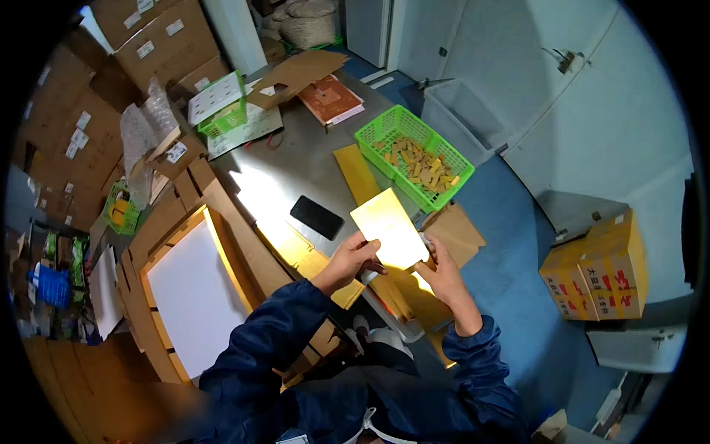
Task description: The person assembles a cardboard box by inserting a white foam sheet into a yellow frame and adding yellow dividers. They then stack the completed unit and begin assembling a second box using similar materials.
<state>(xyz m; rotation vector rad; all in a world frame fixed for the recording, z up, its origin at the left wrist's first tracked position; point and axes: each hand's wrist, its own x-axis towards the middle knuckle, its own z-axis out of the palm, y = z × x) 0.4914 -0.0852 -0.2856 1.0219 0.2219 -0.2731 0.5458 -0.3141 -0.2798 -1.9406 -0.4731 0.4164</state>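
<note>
A flat, pale-yellow rectangular piece (pixel 390 229), brightly lit, is held up in front of me between both hands. My left hand (pixel 350 260) pinches its lower left corner, the thumb lying on its face. My right hand (pixel 445 274) grips the lower right side, its fingers partly hidden. Below the piece, long yellowish strips (pixel 390 297) lie by the table's near edge; I cannot tell if they touch my hands. A black phone (pixel 316 217) rests on the metal table (pixel 296 164), left of the piece.
A green basket (pixel 390 175) of small tan pieces stands at the table's right, beside a clear plastic bin (pixel 455 115). At left lies a yellow-edged frame with a white panel (pixel 198 292). Further back are a reddish-brown book (pixel 325 98) and cardboard (pixel 299 72). Taped cartons (pixel 597 270) stand right.
</note>
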